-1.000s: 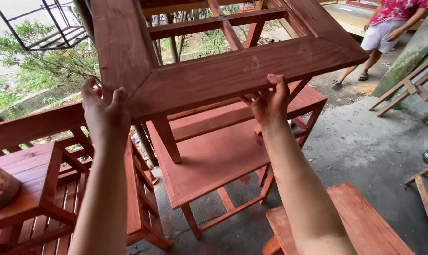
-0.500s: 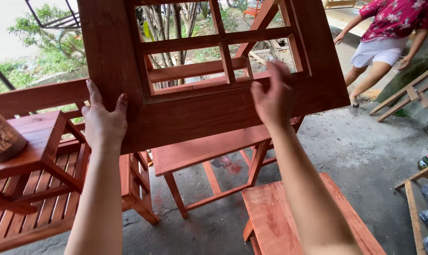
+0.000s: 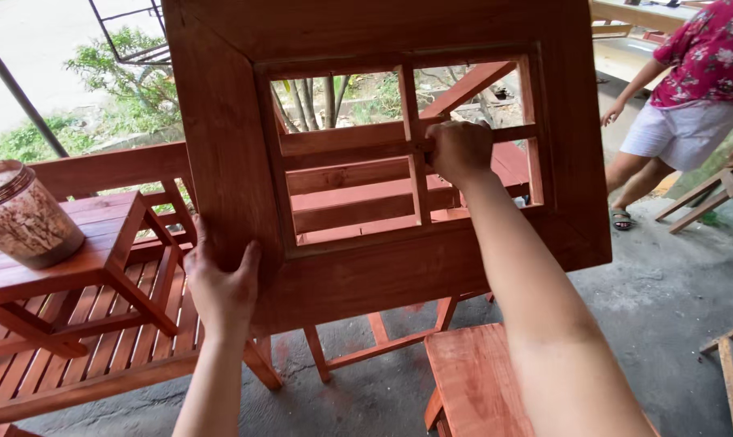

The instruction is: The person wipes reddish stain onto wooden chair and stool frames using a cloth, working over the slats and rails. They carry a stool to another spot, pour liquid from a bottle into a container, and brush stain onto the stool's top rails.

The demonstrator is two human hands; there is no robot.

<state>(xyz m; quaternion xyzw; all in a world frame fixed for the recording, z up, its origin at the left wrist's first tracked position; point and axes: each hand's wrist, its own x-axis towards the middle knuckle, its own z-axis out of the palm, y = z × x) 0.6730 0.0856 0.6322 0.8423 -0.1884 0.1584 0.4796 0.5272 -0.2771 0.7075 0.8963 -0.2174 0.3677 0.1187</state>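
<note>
We hold up a large square reddish-brown wooden tabletop with an open cross-braced centre [image 3: 366, 267], tilted nearly upright before us. Behind it stand a red wooden table [image 3: 480, 174] and a slatted bench [image 3: 75, 356]; a stool [image 3: 472, 380] sits below our right arm. Our left hand [image 3: 221, 283] presses flat against the lower-left frame, fingers spread, not wrapped. Our right hand [image 3: 459, 150] is closed around the centre brace. To steady it well, we judge both grips should stay firm and balanced. A patterned cup [image 3: 23, 214] sits far left of our left hand.
</note>
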